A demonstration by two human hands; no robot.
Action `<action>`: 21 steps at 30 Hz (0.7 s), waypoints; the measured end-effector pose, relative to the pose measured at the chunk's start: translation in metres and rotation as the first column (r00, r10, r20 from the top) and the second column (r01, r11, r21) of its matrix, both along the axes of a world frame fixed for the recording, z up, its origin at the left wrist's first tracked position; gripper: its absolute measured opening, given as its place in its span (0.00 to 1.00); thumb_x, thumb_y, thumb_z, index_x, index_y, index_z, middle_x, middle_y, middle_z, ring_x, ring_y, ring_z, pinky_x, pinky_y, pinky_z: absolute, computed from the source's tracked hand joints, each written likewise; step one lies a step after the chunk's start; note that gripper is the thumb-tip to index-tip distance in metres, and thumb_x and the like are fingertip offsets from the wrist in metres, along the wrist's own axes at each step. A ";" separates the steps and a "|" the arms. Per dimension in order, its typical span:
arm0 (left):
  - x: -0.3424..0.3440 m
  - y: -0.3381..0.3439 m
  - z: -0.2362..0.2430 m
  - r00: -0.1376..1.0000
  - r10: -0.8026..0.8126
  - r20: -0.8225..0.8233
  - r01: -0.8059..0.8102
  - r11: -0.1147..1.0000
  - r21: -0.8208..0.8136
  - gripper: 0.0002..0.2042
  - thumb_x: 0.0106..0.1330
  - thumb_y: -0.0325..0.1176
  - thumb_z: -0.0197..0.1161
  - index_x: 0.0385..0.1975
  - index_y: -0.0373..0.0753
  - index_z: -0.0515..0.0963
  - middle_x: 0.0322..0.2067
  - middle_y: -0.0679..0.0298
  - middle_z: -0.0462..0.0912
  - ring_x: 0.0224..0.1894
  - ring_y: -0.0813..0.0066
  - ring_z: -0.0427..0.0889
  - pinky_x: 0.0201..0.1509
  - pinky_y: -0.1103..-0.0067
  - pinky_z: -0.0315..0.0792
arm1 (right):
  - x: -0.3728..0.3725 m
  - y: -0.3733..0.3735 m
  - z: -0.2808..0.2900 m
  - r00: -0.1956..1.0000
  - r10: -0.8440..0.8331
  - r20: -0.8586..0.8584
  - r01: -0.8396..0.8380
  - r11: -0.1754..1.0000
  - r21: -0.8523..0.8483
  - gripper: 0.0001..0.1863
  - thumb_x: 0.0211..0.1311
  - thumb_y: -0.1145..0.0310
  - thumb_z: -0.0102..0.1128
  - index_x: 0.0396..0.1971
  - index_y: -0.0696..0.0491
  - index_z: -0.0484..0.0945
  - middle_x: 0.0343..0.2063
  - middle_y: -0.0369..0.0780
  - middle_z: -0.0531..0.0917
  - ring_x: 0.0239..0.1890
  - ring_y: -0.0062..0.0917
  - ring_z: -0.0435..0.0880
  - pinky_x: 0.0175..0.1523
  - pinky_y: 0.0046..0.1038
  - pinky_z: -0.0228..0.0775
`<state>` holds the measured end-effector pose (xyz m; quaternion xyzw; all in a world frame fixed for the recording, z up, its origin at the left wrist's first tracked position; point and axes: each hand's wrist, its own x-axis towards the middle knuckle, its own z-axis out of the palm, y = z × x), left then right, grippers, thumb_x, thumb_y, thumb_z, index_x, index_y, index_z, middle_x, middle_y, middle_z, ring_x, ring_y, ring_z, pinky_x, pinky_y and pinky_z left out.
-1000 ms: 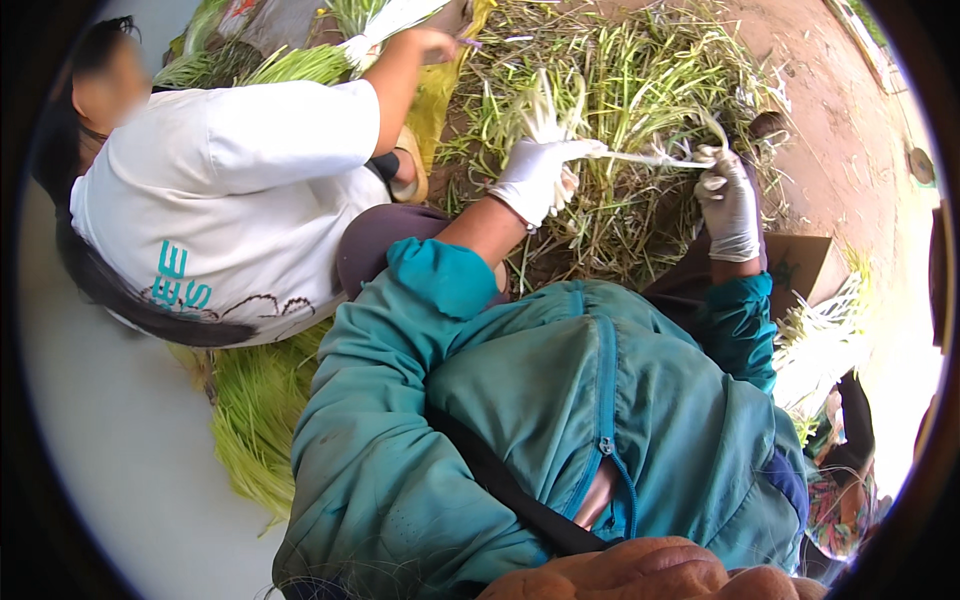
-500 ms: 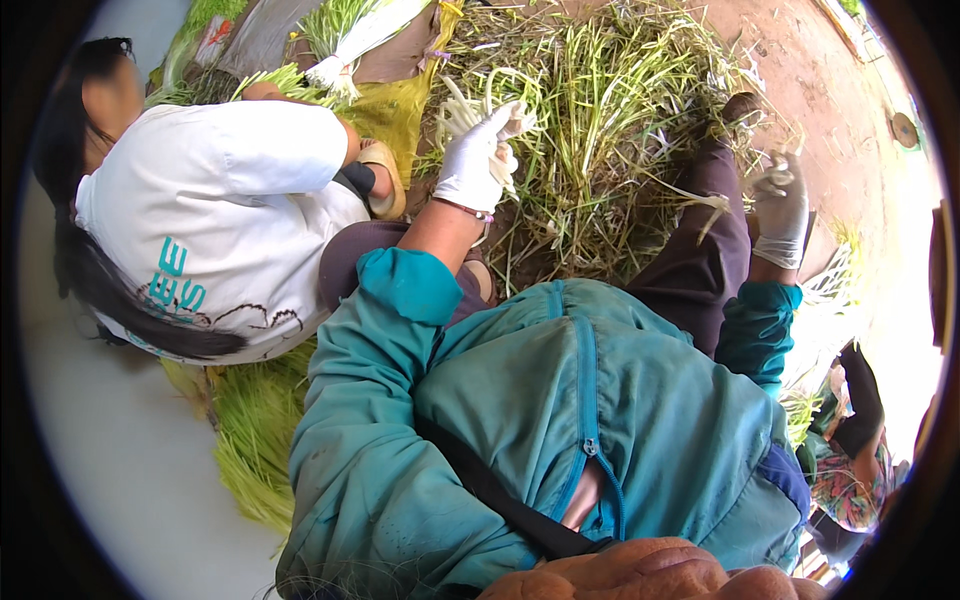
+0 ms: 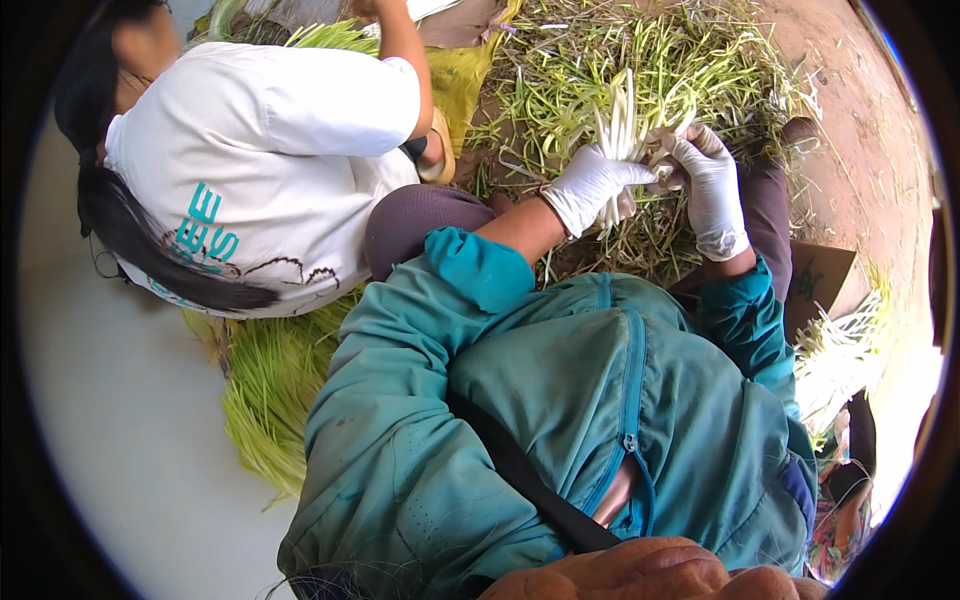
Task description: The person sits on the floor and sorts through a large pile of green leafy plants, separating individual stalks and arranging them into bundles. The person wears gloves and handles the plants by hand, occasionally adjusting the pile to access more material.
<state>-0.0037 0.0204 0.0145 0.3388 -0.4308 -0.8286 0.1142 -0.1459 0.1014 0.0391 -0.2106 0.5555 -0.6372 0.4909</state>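
My left hand point(image 3: 590, 188), in a white glove, is closed round a small bunch of pale white stalks point(image 3: 618, 115), like chives or young leeks. The stalks stand up past its fingers, away from me. Beside it my right hand point(image 3: 710, 190), gloved too, has its fingers pinched against the bunch's right side. A whitish stalk end or loose leaf shows at those fingertips, partly hidden. Both hands are above a wide heap of green and straw-coloured leaves point(image 3: 560, 75) on the ground.
At my left a person in a white shirt point(image 3: 270, 120) sits close, one arm reaching forward. A yellow sack point(image 3: 462, 75) lies beyond them. Long green leaves point(image 3: 268, 400) lie behind them. On my right are a cardboard piece point(image 3: 825, 275) and white-stemmed bundles point(image 3: 835, 355).
My left hand has moved right with the bunch, and my right hand has come in from the far right to meet it. The neighbouring person's arm has reached forward.
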 end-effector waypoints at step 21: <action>0.004 -0.028 0.009 0.959 0.133 -0.252 -0.065 0.964 0.259 0.12 0.67 0.35 0.54 0.44 0.34 0.75 0.30 0.61 0.81 0.25 0.77 0.78 0.24 0.84 0.70 | -0.003 0.018 -0.020 0.933 0.360 -0.025 -0.350 0.918 0.186 0.05 0.60 0.70 0.61 0.32 0.56 0.80 0.20 0.31 0.79 0.17 0.10 0.71 0.23 0.13 0.62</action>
